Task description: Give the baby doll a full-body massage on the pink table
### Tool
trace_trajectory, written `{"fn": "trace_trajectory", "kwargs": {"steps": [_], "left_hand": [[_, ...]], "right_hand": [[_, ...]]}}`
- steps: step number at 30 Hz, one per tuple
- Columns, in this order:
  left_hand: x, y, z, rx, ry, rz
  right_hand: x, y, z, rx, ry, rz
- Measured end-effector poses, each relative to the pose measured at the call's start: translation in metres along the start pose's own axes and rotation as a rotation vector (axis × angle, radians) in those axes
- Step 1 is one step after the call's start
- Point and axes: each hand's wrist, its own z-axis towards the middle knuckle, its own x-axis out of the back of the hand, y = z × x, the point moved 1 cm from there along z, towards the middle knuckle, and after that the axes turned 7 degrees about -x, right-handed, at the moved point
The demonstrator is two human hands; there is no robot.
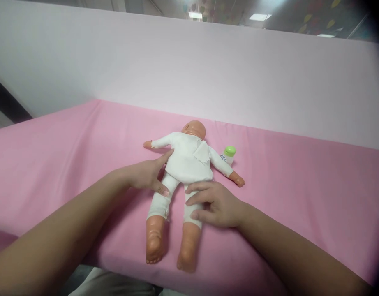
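Note:
A baby doll point(186, 162) in white clothes lies on its back on the pink sheet point(69, 164), head away from me, bare feet toward me. My left hand point(148, 174) rests against the doll's left side at the waist, fingers spread, thumb on its thigh. My right hand point(216, 203) lies over the doll's other thigh, fingers curled onto the white trouser leg. A small white bottle with a green cap point(229, 154) stands beside the doll's outstretched arm.
A pale pink panel point(208, 70) rises behind the pink-covered surface. The surface's near edge runs just past the doll's feet. Ceiling lights show above the panel.

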Motion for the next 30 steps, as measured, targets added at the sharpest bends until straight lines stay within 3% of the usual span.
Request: {"fn": "trace_trajectory", "kwargs": {"steps": [4, 7, 10, 13, 17, 23, 25, 30], "left_hand": [[0.004, 0.008, 0.0, 0.014, 0.083, 0.126], [0.006, 0.02, -0.002, 0.049, 0.289, 0.321], [-0.001, 0.039, -0.002, -0.14, 0.451, 0.375], [-0.017, 0.053, 0.003, -0.307, 0.379, 0.354], [-0.03, 0.058, 0.013, -0.215, 0.225, 0.434], [-0.032, 0.062, 0.01, -0.24, 0.164, 0.439], [-0.033, 0.063, 0.008, -0.304, 0.213, 0.428], [-0.034, 0.064, 0.008, -0.518, 0.475, 0.475]], "right_hand": [[0.0, -0.002, -0.001, 0.05, 0.135, 0.018], [-0.001, -0.001, -0.002, 0.062, 0.411, -0.064], [-0.004, 0.003, 0.0, 0.052, 0.625, -0.209], [-0.009, 0.006, 0.005, -0.046, 0.558, -0.317], [-0.013, 0.006, 0.008, -0.135, 0.373, -0.303], [-0.014, -0.004, 0.007, 0.003, 0.344, -0.189], [-0.014, -0.007, 0.006, 0.063, 0.374, -0.158], [-0.013, -0.007, 0.005, 0.087, 0.535, -0.239]]}}
